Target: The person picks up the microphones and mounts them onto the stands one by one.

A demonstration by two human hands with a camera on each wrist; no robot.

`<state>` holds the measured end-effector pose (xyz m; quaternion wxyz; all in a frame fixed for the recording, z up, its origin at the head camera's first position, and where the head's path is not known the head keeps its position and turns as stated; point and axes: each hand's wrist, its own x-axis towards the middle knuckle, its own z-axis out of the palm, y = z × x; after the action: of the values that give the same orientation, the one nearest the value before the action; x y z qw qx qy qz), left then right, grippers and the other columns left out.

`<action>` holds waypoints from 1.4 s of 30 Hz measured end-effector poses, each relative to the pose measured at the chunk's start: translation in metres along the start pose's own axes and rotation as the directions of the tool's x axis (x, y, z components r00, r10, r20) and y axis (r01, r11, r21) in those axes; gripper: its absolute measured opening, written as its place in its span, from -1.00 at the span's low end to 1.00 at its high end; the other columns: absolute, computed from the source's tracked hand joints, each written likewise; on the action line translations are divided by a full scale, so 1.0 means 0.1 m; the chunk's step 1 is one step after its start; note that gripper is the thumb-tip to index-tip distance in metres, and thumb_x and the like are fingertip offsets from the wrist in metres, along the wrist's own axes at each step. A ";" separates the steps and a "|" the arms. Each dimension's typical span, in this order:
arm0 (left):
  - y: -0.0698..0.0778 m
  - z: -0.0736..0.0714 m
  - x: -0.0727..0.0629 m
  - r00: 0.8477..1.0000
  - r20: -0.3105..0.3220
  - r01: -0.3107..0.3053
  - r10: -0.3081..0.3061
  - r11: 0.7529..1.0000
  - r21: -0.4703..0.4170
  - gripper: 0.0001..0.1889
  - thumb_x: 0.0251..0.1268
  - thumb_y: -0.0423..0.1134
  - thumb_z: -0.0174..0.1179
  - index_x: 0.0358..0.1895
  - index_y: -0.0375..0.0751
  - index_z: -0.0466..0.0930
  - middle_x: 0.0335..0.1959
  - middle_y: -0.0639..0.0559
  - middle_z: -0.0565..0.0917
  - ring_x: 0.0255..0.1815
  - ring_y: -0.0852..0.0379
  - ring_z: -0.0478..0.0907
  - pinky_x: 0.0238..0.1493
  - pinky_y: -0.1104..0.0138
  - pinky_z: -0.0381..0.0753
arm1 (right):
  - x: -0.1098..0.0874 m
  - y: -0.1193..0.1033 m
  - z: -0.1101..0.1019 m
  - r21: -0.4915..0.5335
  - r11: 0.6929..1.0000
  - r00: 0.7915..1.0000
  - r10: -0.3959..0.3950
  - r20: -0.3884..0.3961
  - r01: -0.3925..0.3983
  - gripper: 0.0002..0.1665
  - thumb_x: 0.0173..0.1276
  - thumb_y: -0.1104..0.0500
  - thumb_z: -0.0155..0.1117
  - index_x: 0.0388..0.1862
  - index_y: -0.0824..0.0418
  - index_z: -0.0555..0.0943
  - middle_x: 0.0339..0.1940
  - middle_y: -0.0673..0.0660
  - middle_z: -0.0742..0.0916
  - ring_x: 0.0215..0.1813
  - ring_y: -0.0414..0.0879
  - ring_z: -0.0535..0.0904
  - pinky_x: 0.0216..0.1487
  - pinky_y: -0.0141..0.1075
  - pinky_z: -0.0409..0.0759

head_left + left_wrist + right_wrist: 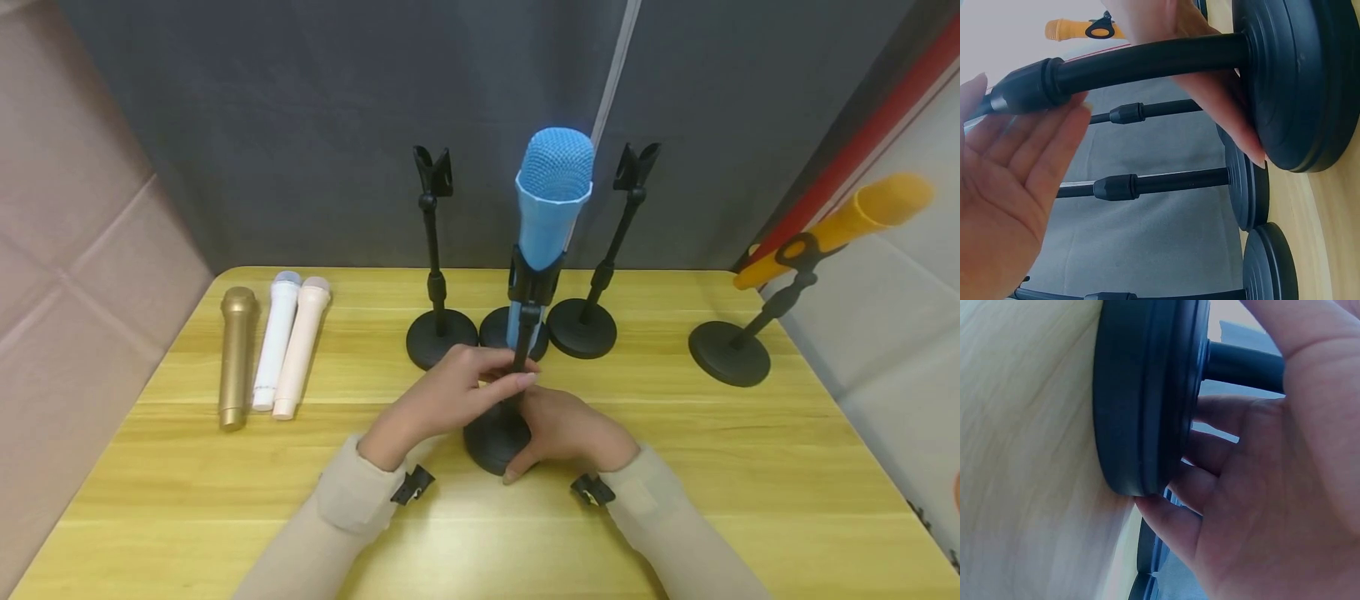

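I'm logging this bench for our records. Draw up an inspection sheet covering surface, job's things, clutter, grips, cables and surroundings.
Surface: wood-look table, glare on the near part.
Job's things: front stand, apparently holding the blue microphone; three stands behind; right-hand stand with yellow microphone; gold microphone, white microphone and pale pink microphone lying at left.
Clutter: nothing seen.
Grips: left grip holds the front stand's pole; right grip holds its base.
Cables: nothing seen for certain.
Surroundings: grey backdrop with a slanting pale strip.
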<state>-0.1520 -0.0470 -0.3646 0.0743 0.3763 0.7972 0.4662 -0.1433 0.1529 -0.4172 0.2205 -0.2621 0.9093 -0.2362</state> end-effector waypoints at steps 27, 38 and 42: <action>0.03 0.01 -0.01 0.999 -0.029 -0.025 0.026 0.999 0.044 -0.79 0.45 -0.16 0.24 -0.02 -0.11 0.77 -0.08 0.09 0.82 -0.04 0.27 0.75 -0.05 0.46 0.70 | -0.02 0.00 0.01 0.005 1.000 1.000 0.001 0.011 -0.001 0.43 -0.17 -0.27 0.72 0.61 0.17 0.18 0.53 0.07 0.46 0.45 -0.01 0.47 0.44 0.00 0.45; 0.04 0.01 -0.01 0.999 -0.033 -0.018 0.020 0.997 0.073 -0.79 0.46 -0.15 0.23 -0.03 -0.14 0.77 -0.09 0.09 0.82 -0.05 0.26 0.75 -0.06 0.46 0.70 | -0.01 -0.01 0.00 0.027 1.000 1.000 -0.002 0.000 0.002 0.41 -0.21 -0.25 0.74 0.58 0.15 0.24 0.48 0.05 0.52 0.40 -0.03 0.52 0.40 -0.03 0.47; 0.04 0.00 -0.01 0.999 -0.038 -0.027 0.030 0.995 0.098 -0.78 0.46 -0.14 0.23 -0.03 -0.13 0.77 -0.11 0.09 0.83 -0.07 0.26 0.76 -0.06 0.46 0.71 | -0.01 0.00 0.00 0.014 1.000 1.000 -0.002 -0.001 0.002 0.42 -0.21 -0.26 0.73 0.59 0.16 0.23 0.49 0.06 0.51 0.41 -0.02 0.51 0.41 -0.03 0.47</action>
<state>-0.1488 -0.0463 -0.3614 0.0336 0.3816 0.8148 0.4352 -0.1426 0.1530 -0.4171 0.2215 -0.2615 0.9074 -0.2430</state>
